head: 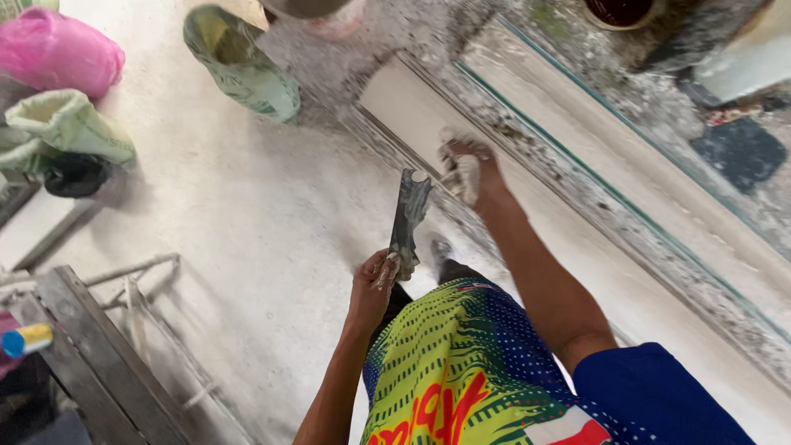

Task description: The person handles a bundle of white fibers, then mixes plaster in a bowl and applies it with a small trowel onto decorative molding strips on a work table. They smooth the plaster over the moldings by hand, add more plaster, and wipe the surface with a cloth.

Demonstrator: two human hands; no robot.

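Pale grey, dust-covered concrete floor (247,214) fills most of the view. From 12 o'clock running down to 4 o'clock lies a long pale flat slab with a thin green edge line (593,165), bordered by crumbly grey debris. At 7 o'clock, a dark weathered wooden plank frame (99,363) with thin pale rods beside it. At 11 o'clock, a green-and-white woven sack (243,70), mouth open, lying on the floor. At 9 to 10 o'clock, a second pale green sack (70,124) with a black bundle just below it, and a pink plastic bag (53,51) above it near the corner. At 8 o'clock, on the plank frame, a small yellow-and-blue cylinder (25,338), partly cut off by the edge.

Centre of view: left hand (375,284), plaster-smeared, grip closed round the handle of a dark flat metal scraper blade (408,218). Blade points up toward 12 o'clock, slightly tilted, with white paste at its upper edge. Right hand (465,169), at about 1 o'clock from the left hand, also coated white; fingers curled, grip closed on a lump of white material; what kind I cannot tell. Right hand sits just beside the blade's top edge, above the near rim of the slab. The two hands are apart, the blade between them.

Lower edge, 5 to 6 o'clock: the person's yellow-green patterned garment and blue sleeve.
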